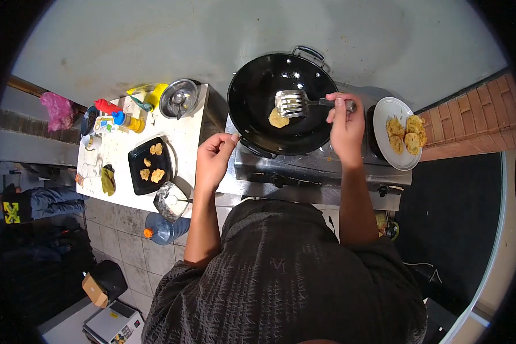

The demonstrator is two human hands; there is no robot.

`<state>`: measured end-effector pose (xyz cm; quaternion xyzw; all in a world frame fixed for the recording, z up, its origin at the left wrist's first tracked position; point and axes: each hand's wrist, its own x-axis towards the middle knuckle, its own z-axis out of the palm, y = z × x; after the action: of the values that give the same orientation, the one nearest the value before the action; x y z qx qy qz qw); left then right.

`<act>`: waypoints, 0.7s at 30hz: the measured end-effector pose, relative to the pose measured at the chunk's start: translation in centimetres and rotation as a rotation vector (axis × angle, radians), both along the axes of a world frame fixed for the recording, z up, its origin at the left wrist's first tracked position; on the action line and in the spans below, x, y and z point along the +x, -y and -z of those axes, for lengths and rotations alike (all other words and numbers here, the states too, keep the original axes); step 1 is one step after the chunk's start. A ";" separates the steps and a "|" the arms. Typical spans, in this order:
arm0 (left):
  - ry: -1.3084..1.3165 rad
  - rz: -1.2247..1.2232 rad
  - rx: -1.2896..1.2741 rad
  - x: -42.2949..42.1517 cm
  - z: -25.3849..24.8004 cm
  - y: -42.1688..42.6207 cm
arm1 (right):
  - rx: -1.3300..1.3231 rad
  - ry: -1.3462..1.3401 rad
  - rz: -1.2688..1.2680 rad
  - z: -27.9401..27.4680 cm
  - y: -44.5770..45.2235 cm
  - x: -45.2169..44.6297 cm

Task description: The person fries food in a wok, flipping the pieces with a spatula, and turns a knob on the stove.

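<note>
In the black wok (252, 92) on the stove, a pale yellow fritter (278, 118) lies on the bottom left of centre. My right hand (347, 123) grips the handle of a slotted metal spatula (294, 104), whose head is over the wok at the fritter's upper edge. The spatula covers part of what lies under it. My left hand (214, 160) is closed, thumb and forefinger together by the wok's near-left rim. Whether it touches the rim or pinches something small, I cannot tell.
Right of the stove, a white plate (384, 150) bears several fried fritters (411, 137). The white table (117, 152) at left carries a black tray (135, 172) with fritter pieces, a metal bowl (169, 102), bottles and a batter container (171, 202). A water jug (169, 228) stands below.
</note>
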<state>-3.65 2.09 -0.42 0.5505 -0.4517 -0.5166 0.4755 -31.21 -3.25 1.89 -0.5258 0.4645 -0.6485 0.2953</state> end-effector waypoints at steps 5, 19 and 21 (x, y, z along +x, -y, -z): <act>0.039 0.010 0.003 0.1 -0.3 0.1 | 0.042 -0.139 0.001 1.0 0.2 1.4; 0.000 0.012 -0.010 0.0 0.6 0.1 | 0.003 -0.231 0.051 -0.3 0.6 1.0; -0.002 0.023 0.004 -0.1 0.5 0.2 | 0.002 -0.218 0.019 0.5 0.8 1.3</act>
<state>-3.74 1.92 -0.88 0.5458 -0.4563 -0.5236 0.4687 -29.89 -4.07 1.35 -0.5886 0.4996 -0.5896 0.2373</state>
